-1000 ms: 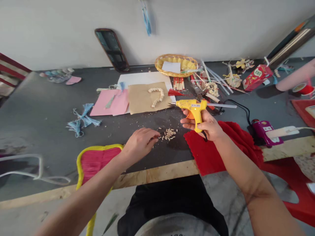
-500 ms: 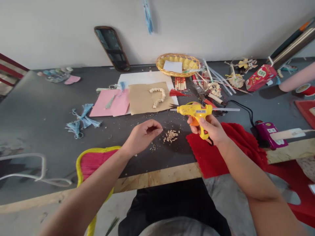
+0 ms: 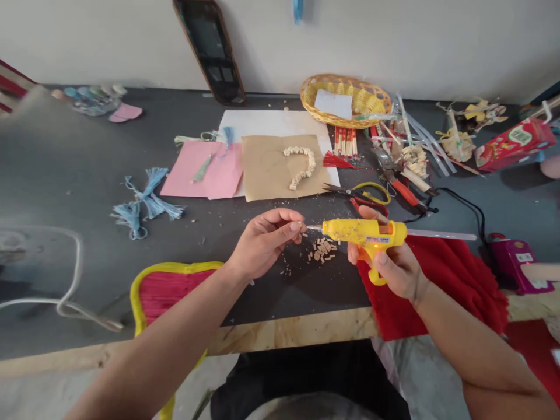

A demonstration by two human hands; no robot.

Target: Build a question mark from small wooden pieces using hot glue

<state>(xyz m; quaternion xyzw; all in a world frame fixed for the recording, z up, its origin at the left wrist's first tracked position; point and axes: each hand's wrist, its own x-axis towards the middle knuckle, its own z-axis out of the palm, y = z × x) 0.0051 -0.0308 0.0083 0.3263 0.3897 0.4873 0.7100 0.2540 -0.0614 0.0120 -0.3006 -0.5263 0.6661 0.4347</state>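
Note:
My right hand [image 3: 396,265] is wrapped round the handle of a yellow glue gun [image 3: 365,232], with a clear glue stick [image 3: 441,234] jutting from its back. Thumb and forefinger of my left hand [image 3: 271,242] pinch a small wooden piece [image 3: 300,223], mostly hidden by the fingertips. The gun's nozzle points left, right at this piece; whether they touch I cannot tell. Below the nozzle lies a pile of short wooden pieces [image 3: 322,249] on the dark table. Farther back, a curved row of joined wooden pieces [image 3: 310,166] rests on brown paper [image 3: 266,169].
Scissors [image 3: 363,192] and pliers [image 3: 405,189] lie behind the glue gun. A wicker basket [image 3: 370,105] stands at the wall near a leaning phone [image 3: 219,58]. Red cloth [image 3: 441,280] is under my right forearm. Blue tassels [image 3: 151,198] lie left; a purple power socket [image 3: 516,265] sits right.
The two hands have come together: the glue gun's nozzle now meets the left fingertips, where before there was a gap. The view has shifted, so the table things appear moved.

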